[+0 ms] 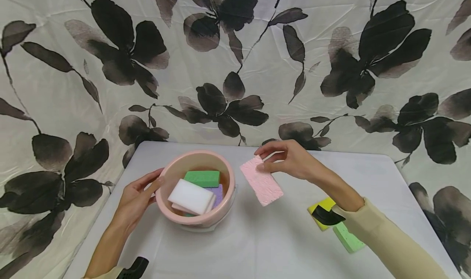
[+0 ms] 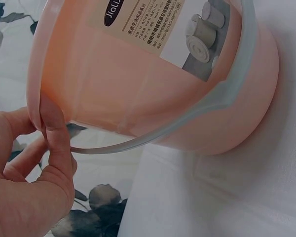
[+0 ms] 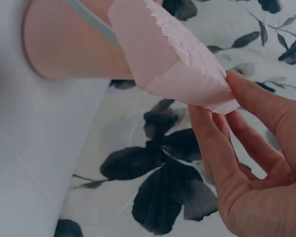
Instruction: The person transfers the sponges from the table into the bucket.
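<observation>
In the head view, a pink bucket (image 1: pixel 198 154) stands left of the table's middle. My left hand (image 1: pixel 134 199) pinches its rim from the left, thumb and fingers on either side of the wall (image 2: pixel 103 94). To the right of the bucket, my right hand (image 1: pixel 294 160) holds a pink rectangular sponge (image 1: pixel 262 183) above the table by its upper end. The right wrist view shows this sponge (image 3: pixel 163 54) has a rough, wrinkled face. Inside the bucket lie a white sponge (image 1: pixel 190 195), a green sponge (image 1: pixel 202 178) and a purple sponge (image 1: pixel 219 196); others underneath are mostly hidden.
A yellow sponge (image 1: pixel 328 201) and a light green sponge (image 1: pixel 347 238) lie on the white-covered table (image 1: pixel 257 250), partly hidden by the right wrist camera and sleeve. The bucket's pale handle (image 2: pixel 187 116) hangs against its side. A floral cloth (image 1: pixel 239 58) rises behind the table.
</observation>
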Available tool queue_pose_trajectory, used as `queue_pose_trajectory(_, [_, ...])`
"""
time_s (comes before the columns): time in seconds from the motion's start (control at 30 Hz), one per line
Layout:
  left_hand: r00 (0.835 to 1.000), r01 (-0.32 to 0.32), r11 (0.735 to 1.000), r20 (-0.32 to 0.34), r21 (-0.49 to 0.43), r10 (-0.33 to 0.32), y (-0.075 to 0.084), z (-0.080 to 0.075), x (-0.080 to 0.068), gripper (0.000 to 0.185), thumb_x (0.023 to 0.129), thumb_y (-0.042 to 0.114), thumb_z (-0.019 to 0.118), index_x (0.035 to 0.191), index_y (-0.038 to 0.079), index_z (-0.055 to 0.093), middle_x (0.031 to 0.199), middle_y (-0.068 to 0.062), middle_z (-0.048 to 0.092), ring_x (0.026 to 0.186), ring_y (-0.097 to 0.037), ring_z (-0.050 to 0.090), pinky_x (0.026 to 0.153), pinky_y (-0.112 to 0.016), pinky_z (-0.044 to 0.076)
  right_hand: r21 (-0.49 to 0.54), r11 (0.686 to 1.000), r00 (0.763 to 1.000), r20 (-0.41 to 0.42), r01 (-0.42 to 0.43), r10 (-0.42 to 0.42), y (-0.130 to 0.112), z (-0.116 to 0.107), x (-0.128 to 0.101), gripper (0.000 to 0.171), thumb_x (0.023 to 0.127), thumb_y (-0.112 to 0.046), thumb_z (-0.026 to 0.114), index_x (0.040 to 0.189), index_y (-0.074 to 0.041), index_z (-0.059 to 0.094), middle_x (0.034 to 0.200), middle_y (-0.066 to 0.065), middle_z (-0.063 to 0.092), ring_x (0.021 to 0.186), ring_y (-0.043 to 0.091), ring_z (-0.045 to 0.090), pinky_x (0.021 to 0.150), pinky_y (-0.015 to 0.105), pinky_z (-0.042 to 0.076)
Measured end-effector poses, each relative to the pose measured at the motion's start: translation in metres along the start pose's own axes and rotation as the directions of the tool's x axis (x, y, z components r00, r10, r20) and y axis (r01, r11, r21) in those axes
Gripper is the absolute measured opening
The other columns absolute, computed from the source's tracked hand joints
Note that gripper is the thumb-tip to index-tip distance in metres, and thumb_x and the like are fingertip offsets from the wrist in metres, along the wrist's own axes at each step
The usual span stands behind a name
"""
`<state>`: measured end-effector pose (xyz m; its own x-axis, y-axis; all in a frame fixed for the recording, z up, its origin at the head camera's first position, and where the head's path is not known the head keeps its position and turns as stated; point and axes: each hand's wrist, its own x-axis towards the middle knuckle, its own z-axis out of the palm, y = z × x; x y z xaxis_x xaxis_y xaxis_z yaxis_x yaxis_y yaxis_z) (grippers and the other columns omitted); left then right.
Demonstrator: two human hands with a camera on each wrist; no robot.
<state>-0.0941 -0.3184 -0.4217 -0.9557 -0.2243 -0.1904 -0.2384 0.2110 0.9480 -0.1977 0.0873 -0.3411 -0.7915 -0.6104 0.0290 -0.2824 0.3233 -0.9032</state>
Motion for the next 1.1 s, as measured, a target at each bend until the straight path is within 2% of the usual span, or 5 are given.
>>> queue_pose_trajectory(0.37, [1.000,0.021,1.000,0.001,0.013,-0.021,0.001,0.000,0.001,0.070,0.100,0.047,0.064,0.156,0.010,0.044,0.159,-0.013,0.041,0.110,0.004,0.058,0.087,-0.017,0.055,0.017,1.000,1.000,-0.003,0.008,-0.008,-0.012,0.011,0.028,0.037,0.088,-0.013,0.083,0.123,-0.008,0.073,0.110,0.008,0.070,0.088,0.023,0.071,0.078,0.031,0.057])
queue_pose_trajectory(0.8, [1.000,-0.004,1.000,-0.001,0.016,0.004,0.000,-0.001,0.001,0.070,0.100,0.047,0.065,0.155,0.008,0.046,0.157,-0.014,0.044,0.108,0.004,0.059,0.086,-0.018,0.056,0.132,0.991,0.999,0.030,0.011,-0.015,-0.016,0.030,0.057,0.041,0.089,-0.005,0.080,0.128,0.001,0.069,0.112,0.013,0.068,0.091,0.020,0.072,0.084,0.036,0.061])
queue_pose_trajectory(1.1, [1.000,0.002,1.000,-0.003,0.004,-0.002,-0.002,0.000,0.001,0.070,0.100,0.046,0.065,0.155,0.008,0.046,0.157,-0.014,0.043,0.109,0.004,0.059,0.086,-0.018,0.055,0.146,0.989,0.999,0.038,-0.015,0.010,-0.017,0.048,0.075,0.040,0.090,-0.005,0.079,0.128,0.000,0.070,0.111,0.012,0.070,0.089,0.019,0.071,0.083,0.034,0.061])
